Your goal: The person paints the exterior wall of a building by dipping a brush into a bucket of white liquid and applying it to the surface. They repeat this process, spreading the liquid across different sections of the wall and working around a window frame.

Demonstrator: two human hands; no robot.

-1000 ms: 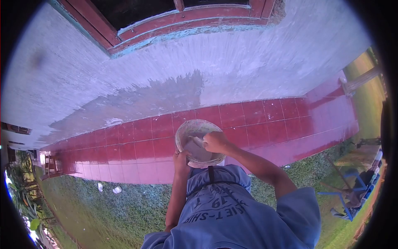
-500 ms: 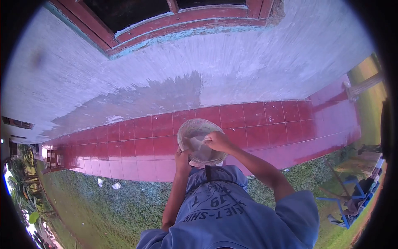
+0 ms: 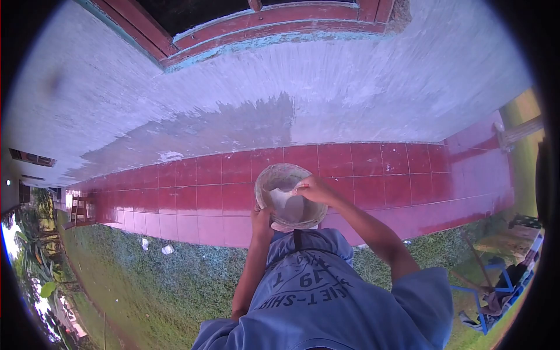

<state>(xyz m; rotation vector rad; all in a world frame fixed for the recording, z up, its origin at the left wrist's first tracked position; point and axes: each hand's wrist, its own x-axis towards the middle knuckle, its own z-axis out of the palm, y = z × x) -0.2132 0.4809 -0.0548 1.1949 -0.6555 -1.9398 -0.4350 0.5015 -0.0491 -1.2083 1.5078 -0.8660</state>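
Note:
In front of my body is a round, pale bucket point(image 3: 265, 178), its rim and sides smeared with dried residue. Pale grey-white material point(image 3: 290, 204) shows inside, its surface brighter toward the middle. My left hand point(image 3: 261, 217) is closed on the near left edge of the bucket. My right hand point(image 3: 313, 189) reaches over the right side of the opening, fingers pinched together. Something small and pale shows at its fingertips, too little of it to name.
A whitish wall point(image 3: 361, 99) with a darker grey patch point(image 3: 233, 125) rises ahead, below a red-framed window point(image 3: 280, 26). Red floor tiles point(image 3: 204, 169) run along its foot. Grass point(image 3: 186, 280) lies behind, with a blue-framed object point(image 3: 481, 303) at right and a wooden chair point(image 3: 79, 210) far left.
The view has shifted slightly. My right hand has moved a little at the bucket's opening, and the pale material inside shows brighter and wider. My left hand keeps its hold on the bucket.

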